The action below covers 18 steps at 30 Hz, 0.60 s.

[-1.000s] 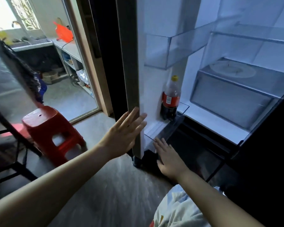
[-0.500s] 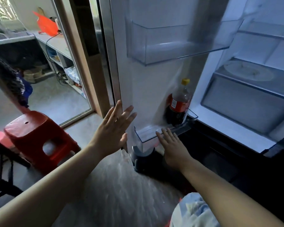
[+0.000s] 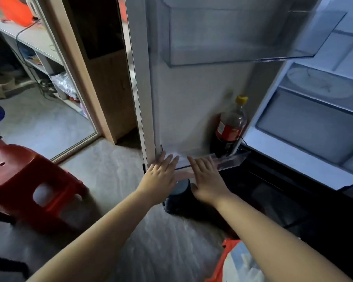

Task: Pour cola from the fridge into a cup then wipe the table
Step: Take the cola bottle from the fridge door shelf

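Left hand, lowered from the fridge door edge, is resting against the door bin beside right hand, both flat, empty.

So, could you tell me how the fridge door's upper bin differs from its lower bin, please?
The upper door bin shows nothing inside; the lower door bin holds the cola bottle. No hand is near the upper door bin; the left hand and right hand lie flat at the lower door bin's front rim. Both are clear plastic.
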Available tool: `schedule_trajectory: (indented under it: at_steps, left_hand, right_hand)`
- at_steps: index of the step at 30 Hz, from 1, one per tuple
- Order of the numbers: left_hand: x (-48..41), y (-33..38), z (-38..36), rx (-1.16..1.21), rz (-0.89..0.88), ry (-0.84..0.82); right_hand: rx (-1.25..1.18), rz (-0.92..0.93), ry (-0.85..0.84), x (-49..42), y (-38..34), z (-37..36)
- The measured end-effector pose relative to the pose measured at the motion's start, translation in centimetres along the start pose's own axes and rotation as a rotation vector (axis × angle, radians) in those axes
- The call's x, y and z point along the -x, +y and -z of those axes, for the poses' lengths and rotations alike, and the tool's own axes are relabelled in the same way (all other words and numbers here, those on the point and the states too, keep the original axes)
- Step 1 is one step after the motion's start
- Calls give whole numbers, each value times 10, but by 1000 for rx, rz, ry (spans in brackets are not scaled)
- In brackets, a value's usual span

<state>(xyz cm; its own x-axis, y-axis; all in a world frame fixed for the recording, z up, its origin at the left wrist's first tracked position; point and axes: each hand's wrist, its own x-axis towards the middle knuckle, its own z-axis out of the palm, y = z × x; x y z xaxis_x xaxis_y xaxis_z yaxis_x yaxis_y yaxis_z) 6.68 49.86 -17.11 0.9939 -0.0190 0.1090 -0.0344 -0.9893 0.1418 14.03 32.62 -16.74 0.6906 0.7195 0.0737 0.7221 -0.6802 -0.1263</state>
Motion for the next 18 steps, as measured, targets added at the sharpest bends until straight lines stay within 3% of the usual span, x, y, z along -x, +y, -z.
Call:
schedule_trajectory:
  at_steps: [4, 16, 18]
  left_hand:
    - [1, 10, -14, 38, 57, 48]
    - [-9, -3, -6, -76, 41, 156]
    - [-10, -4, -7, -111, 19, 174]
  right_hand:
    - [53, 100, -1, 5, 15, -3]
    - [-187, 175, -57, -8, 25, 7]
    - [-333, 145, 50, -8, 31, 28]
